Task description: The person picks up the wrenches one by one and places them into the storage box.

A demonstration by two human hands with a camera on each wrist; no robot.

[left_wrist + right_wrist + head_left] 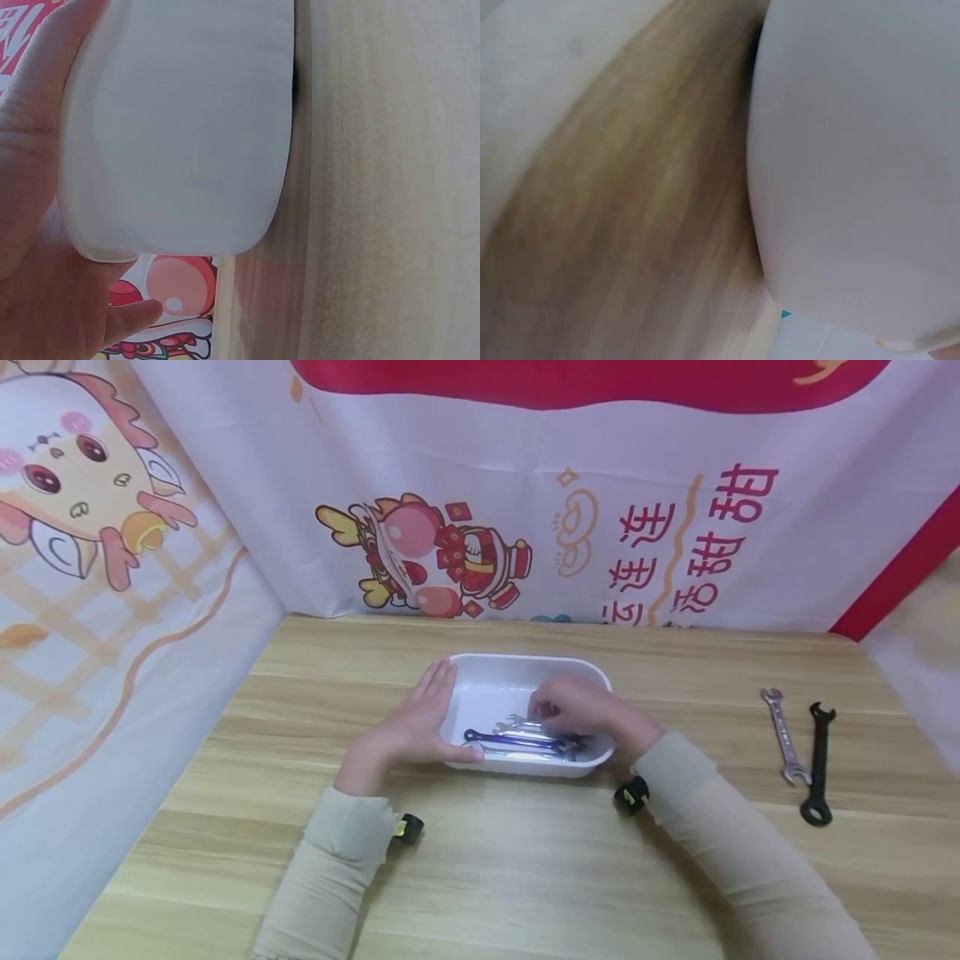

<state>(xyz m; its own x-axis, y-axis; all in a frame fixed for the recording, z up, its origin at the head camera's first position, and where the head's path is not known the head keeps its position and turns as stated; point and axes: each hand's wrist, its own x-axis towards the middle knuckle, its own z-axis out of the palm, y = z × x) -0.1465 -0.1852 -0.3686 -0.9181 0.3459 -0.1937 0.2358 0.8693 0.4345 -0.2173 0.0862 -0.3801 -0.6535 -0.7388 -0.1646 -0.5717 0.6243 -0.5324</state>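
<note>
A white plastic container (487,670) sits on the table with several wrenches lying along its near side. Among them are silver wrenches (513,724) and a blue-purple wrench (517,741). My left hand (416,722) rests against the container's left end, fingers straight, thumb along the near rim. In the left wrist view that hand (37,187) lies beside the container's white outer wall (180,135). My right hand (573,706) reaches inside over the wrenches with bent fingers. Its fingertips are hidden, so whether it pinches a wrench is unclear. The right wrist view mostly shows the container wall (855,172).
On the right of the wooden table (510,860) lie a silver open-end wrench (785,737) and a black combination wrench (820,764), side by side. A printed cloth (465,443) hangs behind the table's back edge, and another (150,635) hangs along the left.
</note>
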